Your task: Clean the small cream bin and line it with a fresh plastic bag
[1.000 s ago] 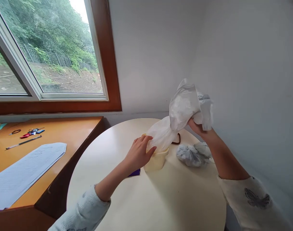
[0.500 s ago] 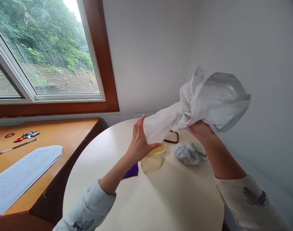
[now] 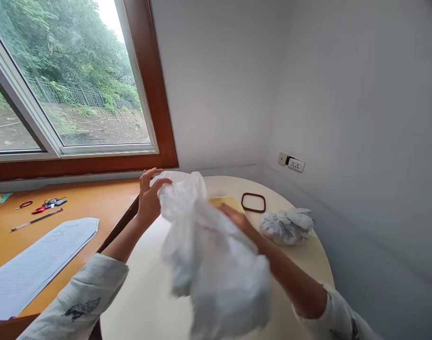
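A crumpled white plastic bag (image 3: 219,274) hangs over the table in front of me, its lower part blurred by motion. My left hand (image 3: 150,198) is closed on the bag's upper left end, fingers curled over the edge. Against the bag's right side lies my right hand (image 3: 235,217); its fingers are partly hidden behind the plastic and blurred, so their grip is unclear. Behind the bag, a pale yellow container (image 3: 228,203) shows only in part.
On the round cream table (image 3: 141,283) are a brown rounded frame (image 3: 254,202) and a tied plastic bag (image 3: 287,226). The orange desk (image 3: 113,193) at left holds papers (image 3: 49,264), a pen (image 3: 37,219) and keys (image 3: 51,204). A wall socket (image 3: 296,165) is at right.
The white bag has swung from the upper right down to the middle front. My left hand has moved left and closed on its end. My right hand has moved left and lower.
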`<state>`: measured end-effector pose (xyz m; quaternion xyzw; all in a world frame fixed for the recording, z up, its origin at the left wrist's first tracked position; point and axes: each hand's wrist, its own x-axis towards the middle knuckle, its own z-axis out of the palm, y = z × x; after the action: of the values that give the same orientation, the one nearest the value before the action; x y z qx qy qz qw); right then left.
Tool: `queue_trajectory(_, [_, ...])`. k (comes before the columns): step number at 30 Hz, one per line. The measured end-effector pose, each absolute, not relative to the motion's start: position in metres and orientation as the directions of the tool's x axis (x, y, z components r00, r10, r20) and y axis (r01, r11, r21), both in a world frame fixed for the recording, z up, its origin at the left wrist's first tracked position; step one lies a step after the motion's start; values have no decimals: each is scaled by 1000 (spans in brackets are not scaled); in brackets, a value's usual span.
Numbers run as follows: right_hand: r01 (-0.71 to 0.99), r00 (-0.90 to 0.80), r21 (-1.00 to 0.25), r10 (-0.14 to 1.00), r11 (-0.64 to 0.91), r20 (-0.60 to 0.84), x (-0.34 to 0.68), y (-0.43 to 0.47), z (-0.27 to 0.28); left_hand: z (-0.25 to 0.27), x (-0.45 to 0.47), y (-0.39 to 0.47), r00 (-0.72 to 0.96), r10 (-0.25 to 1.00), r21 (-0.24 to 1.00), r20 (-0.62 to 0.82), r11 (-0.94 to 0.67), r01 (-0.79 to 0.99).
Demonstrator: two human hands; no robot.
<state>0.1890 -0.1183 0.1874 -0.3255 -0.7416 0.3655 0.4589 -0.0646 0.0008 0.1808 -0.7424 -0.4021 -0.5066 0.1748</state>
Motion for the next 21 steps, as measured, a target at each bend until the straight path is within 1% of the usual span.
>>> queue_trajectory(2, [281, -565, -598, 633, 751, 530, 165, -123, 175, 166, -93, 7, 171, 480, 135, 860, -539, 832])
queue_trajectory(4, [290, -667, -480, 535, 828, 519, 144, -126, 157, 150, -116, 13, 195, 549, 100, 813, -461, 882])
queue_trajectory(6, [303, -728, -423, 494, 854, 476, 123, -128, 134, 134, -136, 18, 240, 653, 51, 719, -393, 918])
queue_trajectory(7, [319, -729, -428, 508, 845, 459, 113, -128, 122, 126, -144, 19, 250, 702, 28, 667, -358, 933])
queue_trajectory(9, [328, -721, -477, 542, 815, 431, 95, -127, 98, 110, -157, 22, 267, 780, -22, 566, -310, 950])
queue_trajectory(12, [351, -707, -538, 593, 767, 384, 78, -126, 70, 88, -175, 25, 303, 852, -98, 428, -290, 952])
queue_trajectory(14, [370, -691, -549, 617, 749, 376, 76, -125, 57, 78, -185, 27, 308, 888, -128, 341, -281, 951])
queue_trajectory(17, [469, -608, -561, 710, 682, 356, 81, -119, 39, 76, -195, 31, 281, 918, -128, 279, -255, 959])
queue_trajectory(19, [577, -505, -567, 803, 588, 318, 88, -113, 27, 84, -195, 34, 247, 934, -104, 257, -227, 968])
queue_trajectory(21, [665, -423, -552, 863, 503, 277, 94, -108, 17, 96, -188, 37, 200, 955, -68, 218, -190, 979])
